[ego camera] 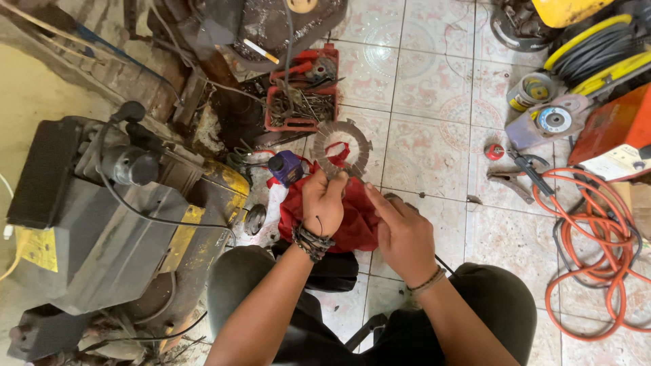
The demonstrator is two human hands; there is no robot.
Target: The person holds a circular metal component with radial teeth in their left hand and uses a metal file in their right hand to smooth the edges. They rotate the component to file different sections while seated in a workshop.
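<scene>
Fingers (324,184) of the left hand (323,207) pinch the toothed metal ring's (343,146) lower edge; right hand (403,234) curls loosely on the red cloth (352,220). Purple bottle (287,167) sits just left.

A workshop: greasy machine (102,224), parts tray (298,102), pliers (522,173) (tiled floor (427,149)).

The toothed ring (342,148) stands above the cloth (352,220), tray (302,88) behind, hose (597,237) far right.

Grey notched metal ring disc (342,148), upright above red cloth (352,217)
</scene>
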